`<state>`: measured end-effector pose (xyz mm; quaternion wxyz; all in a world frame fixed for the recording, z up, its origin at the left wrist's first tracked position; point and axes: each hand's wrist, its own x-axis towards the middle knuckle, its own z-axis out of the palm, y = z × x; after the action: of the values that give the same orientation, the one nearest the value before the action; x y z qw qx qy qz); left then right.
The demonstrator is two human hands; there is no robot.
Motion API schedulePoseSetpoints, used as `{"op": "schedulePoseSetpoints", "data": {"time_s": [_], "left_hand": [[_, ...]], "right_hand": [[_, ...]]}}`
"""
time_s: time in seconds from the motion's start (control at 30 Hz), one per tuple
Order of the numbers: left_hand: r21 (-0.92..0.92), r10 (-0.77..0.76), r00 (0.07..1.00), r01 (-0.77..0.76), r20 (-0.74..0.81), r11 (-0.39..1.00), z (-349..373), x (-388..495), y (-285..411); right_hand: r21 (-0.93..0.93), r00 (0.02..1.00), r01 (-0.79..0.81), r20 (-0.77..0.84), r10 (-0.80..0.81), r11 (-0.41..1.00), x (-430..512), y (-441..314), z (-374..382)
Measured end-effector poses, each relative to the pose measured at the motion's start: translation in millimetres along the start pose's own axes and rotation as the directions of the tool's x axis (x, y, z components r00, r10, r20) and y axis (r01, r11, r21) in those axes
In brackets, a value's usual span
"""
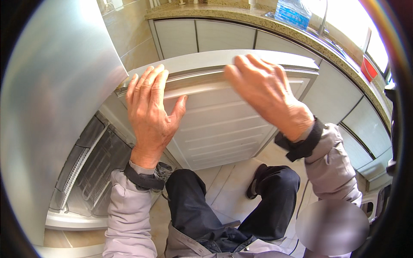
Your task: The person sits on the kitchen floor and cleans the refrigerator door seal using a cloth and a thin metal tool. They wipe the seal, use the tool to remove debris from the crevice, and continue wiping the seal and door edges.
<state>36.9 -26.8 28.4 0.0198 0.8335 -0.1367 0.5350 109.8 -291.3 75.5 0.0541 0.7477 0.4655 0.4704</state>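
Note:
An open refrigerator lower door [222, 119] stands before me, its white ribbed inner side facing me. My left hand [150, 109] lies on the door's top edge near the hinge end, fingers stretched and thumb apart. Along the upper rim of the door runs a pale gasket [200, 75], partly covered by both hands. My right hand [263, 87] is at the top edge farther right, slightly blurred, with its fingers bent. Its palm side faces away, so whether it holds anything is hidden. Black straps circle both wrists.
To the left rises the refrigerator's glossy upper door [58, 80]. Below it, the lower compartment shows dark drawers and a white wire rack [77, 175]. Cabinets [226, 34] and a granite counter [209, 13] curve behind, holding a water jug [293, 14] and red bucket [368, 68]. A cable [301, 200] lies beside my leg.

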Motion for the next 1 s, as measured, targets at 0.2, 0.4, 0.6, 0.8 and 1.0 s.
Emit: {"op": "schedulePoseSetpoints", "data": {"time_s": [0.2,0.4,0.6,0.8,1.0], "left_hand": [[-0.024,-0.038,0.999,0.038,-0.009,0.999,2,-4,0],[0.014,0.005,1.000,-0.005,0.001,1.000,-9,-3,-9],[0.009,0.005,1.000,-0.005,0.018,1.000,-10,-4,-8],[0.017,0.008,1.000,-0.009,0.023,1.000,-9,-5,-10],[0.035,0.018,1.000,-0.019,0.015,0.999,-7,-7,-10]], "right_hand": [[-0.021,0.975,-0.160,0.151,0.161,0.987,-9,8,-12],[0.134,0.999,-0.043,-0.024,0.047,0.990,5,-21,2],[0.057,0.995,-0.098,0.006,0.098,0.994,-25,18,-6],[0.023,0.986,-0.157,0.067,0.155,0.987,-76,59,-6],[-0.069,0.938,-0.318,0.118,0.324,0.946,-124,96,1]]}}
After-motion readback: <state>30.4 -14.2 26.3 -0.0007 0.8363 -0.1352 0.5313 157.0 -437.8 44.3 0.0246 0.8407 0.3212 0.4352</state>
